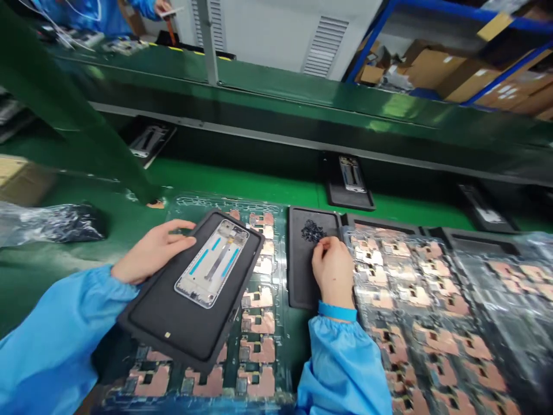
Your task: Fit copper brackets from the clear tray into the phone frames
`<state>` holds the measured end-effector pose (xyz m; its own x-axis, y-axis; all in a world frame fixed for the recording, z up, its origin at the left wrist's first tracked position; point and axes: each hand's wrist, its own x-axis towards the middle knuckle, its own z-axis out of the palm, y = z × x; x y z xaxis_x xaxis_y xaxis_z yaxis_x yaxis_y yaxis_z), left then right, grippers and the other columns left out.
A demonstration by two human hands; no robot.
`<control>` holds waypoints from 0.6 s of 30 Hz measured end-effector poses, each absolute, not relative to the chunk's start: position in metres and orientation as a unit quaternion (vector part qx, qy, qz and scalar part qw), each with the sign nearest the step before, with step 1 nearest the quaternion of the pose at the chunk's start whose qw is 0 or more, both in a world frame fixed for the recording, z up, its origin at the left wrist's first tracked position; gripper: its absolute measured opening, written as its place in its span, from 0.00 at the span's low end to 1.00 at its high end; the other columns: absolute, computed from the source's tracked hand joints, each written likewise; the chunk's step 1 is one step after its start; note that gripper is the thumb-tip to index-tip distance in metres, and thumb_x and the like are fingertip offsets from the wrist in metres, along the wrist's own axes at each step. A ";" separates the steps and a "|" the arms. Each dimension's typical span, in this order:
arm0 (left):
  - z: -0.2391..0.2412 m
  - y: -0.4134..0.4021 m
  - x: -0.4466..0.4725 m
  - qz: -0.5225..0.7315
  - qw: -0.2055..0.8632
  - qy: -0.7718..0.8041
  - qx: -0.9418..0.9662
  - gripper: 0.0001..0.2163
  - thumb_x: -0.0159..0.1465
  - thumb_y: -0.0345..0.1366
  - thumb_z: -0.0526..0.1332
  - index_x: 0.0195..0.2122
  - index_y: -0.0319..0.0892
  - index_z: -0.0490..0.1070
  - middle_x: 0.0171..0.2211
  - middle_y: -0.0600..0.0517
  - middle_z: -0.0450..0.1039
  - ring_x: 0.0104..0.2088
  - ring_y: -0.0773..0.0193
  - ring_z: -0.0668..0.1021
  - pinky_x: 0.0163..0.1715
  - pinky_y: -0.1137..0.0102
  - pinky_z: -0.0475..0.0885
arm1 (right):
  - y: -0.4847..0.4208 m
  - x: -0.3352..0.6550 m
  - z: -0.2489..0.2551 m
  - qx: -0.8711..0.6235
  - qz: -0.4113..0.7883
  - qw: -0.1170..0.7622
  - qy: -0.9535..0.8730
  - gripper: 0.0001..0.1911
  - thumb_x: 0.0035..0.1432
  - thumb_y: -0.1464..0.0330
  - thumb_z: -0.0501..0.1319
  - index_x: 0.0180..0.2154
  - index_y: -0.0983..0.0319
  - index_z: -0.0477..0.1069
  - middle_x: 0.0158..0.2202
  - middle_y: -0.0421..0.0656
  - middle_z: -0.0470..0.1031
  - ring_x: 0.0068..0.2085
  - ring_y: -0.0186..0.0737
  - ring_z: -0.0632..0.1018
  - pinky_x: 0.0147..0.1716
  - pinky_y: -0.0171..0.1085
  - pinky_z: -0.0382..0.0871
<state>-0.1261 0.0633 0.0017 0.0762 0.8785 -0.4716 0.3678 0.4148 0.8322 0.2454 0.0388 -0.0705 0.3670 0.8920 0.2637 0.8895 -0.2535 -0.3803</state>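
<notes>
My left hand (149,252) grips the left edge of a black tray (155,314), thumb and fingers along its rim. The tray is turned at an angle above a clear plastic blister tray of copper-coloured circuit boards (258,349). In the black tray lies a silver phone frame (211,264) with blue strips on it. My right hand (333,268) is at a smaller black tray (301,282), its fingers pinched together at the edge of a pile of tiny black parts (311,230). What sits between those fingertips is too small or hidden to make out.
Right of my hand are more blister trays of boards (417,291). On the green belt (259,183) behind stand black trays with phone frames (352,176). A green post (95,132) and a bag of dark parts (73,222) are at left. Across the bench is another person's hand (163,7).
</notes>
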 end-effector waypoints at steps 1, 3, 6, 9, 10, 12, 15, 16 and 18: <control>0.007 0.073 -0.125 0.238 0.561 0.635 0.474 0.33 0.55 0.54 0.71 0.57 0.42 0.67 0.32 0.49 0.82 0.30 0.53 0.84 0.28 0.64 0.80 | 0.039 0.246 -0.071 -0.792 0.003 0.243 -0.560 0.06 0.62 0.72 0.55 0.35 0.61 0.69 0.32 0.48 0.72 0.34 0.47 0.72 0.35 0.41 0.61; 0.016 0.102 -0.118 0.261 0.526 0.647 0.487 0.29 0.59 0.49 0.70 0.58 0.41 0.68 0.30 0.49 0.82 0.28 0.55 0.83 0.26 0.65 0.79 | 0.040 0.246 -0.072 -0.794 0.002 0.252 -0.554 0.06 0.63 0.72 0.54 0.33 0.60 0.67 0.31 0.48 0.72 0.33 0.47 0.72 0.34 0.41 0.60; 0.019 0.164 -0.095 0.298 0.433 0.670 0.524 0.21 0.66 0.41 0.65 0.58 0.41 0.70 0.36 0.49 0.81 0.34 0.57 0.83 0.33 0.66 0.80 | 0.038 0.246 -0.068 -0.791 -0.005 0.268 -0.549 0.06 0.63 0.70 0.52 0.33 0.59 0.64 0.32 0.49 0.72 0.33 0.47 0.72 0.33 0.42 0.61; 0.009 0.232 -0.064 0.323 0.344 0.688 0.552 0.17 0.70 0.39 0.64 0.58 0.40 0.70 0.50 0.45 0.77 0.46 0.56 0.81 0.45 0.60 0.79 | 0.036 0.244 -0.059 -0.784 -0.016 0.296 -0.546 0.05 0.62 0.67 0.52 0.32 0.57 0.62 0.30 0.48 0.72 0.32 0.47 0.73 0.32 0.42 0.62; 0.005 0.251 -0.055 0.323 0.319 0.692 0.561 0.17 0.71 0.40 0.63 0.57 0.39 0.70 0.53 0.44 0.74 0.48 0.55 0.80 0.47 0.57 0.79 | 0.035 0.243 -0.056 -0.780 -0.018 0.307 -0.545 0.05 0.61 0.65 0.52 0.32 0.57 0.61 0.29 0.47 0.72 0.31 0.47 0.73 0.31 0.42 0.62; -0.004 0.283 -0.040 0.313 0.279 0.701 0.577 0.16 0.71 0.40 0.63 0.57 0.39 0.70 0.55 0.44 0.72 0.51 0.54 0.78 0.50 0.54 0.78 | 0.033 0.242 -0.051 -0.773 -0.006 0.335 -0.539 0.05 0.59 0.64 0.53 0.32 0.57 0.61 0.27 0.46 0.73 0.28 0.46 0.74 0.30 0.42 0.62; -0.017 0.311 -0.028 0.279 0.234 0.709 0.604 0.17 0.71 0.41 0.63 0.57 0.40 0.70 0.56 0.44 0.72 0.51 0.54 0.78 0.50 0.54 0.77 | 0.031 0.240 -0.046 -0.759 0.034 0.378 -0.530 0.06 0.57 0.62 0.55 0.32 0.57 0.62 0.32 0.47 0.79 0.27 0.44 0.76 0.29 0.40 0.65; -0.019 0.316 -0.026 0.265 0.223 0.709 0.615 0.17 0.71 0.41 0.63 0.57 0.40 0.70 0.56 0.44 0.72 0.51 0.54 0.78 0.50 0.54 0.77 | 0.031 0.239 -0.046 -0.753 0.047 0.388 -0.529 0.06 0.57 0.62 0.56 0.32 0.57 0.63 0.34 0.47 0.80 0.27 0.44 0.77 0.29 0.40 0.65; -0.021 0.321 -0.026 0.234 0.205 0.704 0.638 0.17 0.71 0.41 0.63 0.57 0.40 0.70 0.56 0.44 0.72 0.52 0.53 0.78 0.51 0.54 0.77 | 0.029 0.237 -0.044 -0.742 0.070 0.399 -0.533 0.05 0.56 0.63 0.57 0.31 0.57 0.64 0.36 0.47 0.81 0.28 0.43 0.79 0.29 0.39 0.67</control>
